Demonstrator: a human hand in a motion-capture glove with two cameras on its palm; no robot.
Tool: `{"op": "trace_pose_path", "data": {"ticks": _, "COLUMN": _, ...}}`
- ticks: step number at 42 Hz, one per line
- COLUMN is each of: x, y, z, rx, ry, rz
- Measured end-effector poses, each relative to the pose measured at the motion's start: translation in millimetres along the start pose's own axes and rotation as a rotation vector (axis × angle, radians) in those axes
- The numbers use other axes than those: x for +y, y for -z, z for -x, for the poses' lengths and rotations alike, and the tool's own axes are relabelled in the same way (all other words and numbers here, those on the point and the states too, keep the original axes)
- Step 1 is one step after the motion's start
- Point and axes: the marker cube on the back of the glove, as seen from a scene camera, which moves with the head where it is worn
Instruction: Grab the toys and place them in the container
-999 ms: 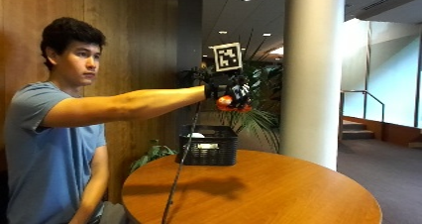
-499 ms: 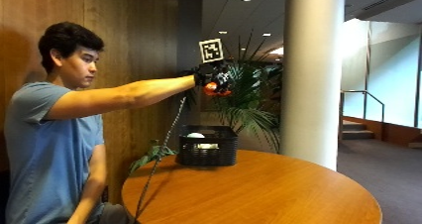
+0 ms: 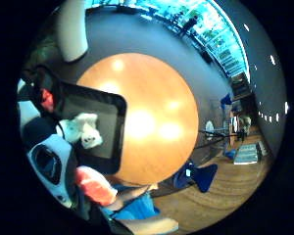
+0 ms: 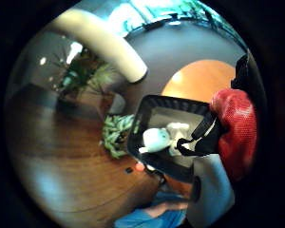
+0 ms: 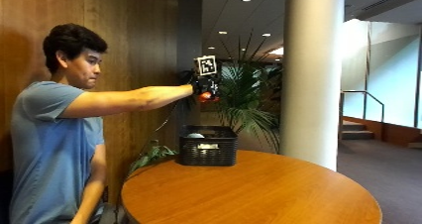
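Gloved hand point(image 5: 206, 87) grips a red toy point(image 5: 206, 97) high above the black container point(image 5: 208, 145) on the desk point(image 5: 264, 194). I fear it bounces out if dropped from here.

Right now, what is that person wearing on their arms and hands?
The right hand wears a black glove. In the palm views, black straps and white plastic pieces show at its edge. The right arm is bare up to the short sleeve of a blue T-shirt. The other arm hangs bare at the person's side, and its hand is out of sight below the frame.
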Motion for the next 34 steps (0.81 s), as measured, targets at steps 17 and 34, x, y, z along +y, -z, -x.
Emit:
{"op": "trace_pose_path", "data": {"ticks": 17, "x": 18.7, "y": -62.0, "z": 22.8, "rx": -0.015, "ry": 0.001, "rz": 0.187}}
{"op": "trace_pose_path", "data": {"ticks": 34, "x": 28.4, "y": -40.6, "z": -24.1, "rx": 0.007, "ry": -0.02, "rz": 0.209}}
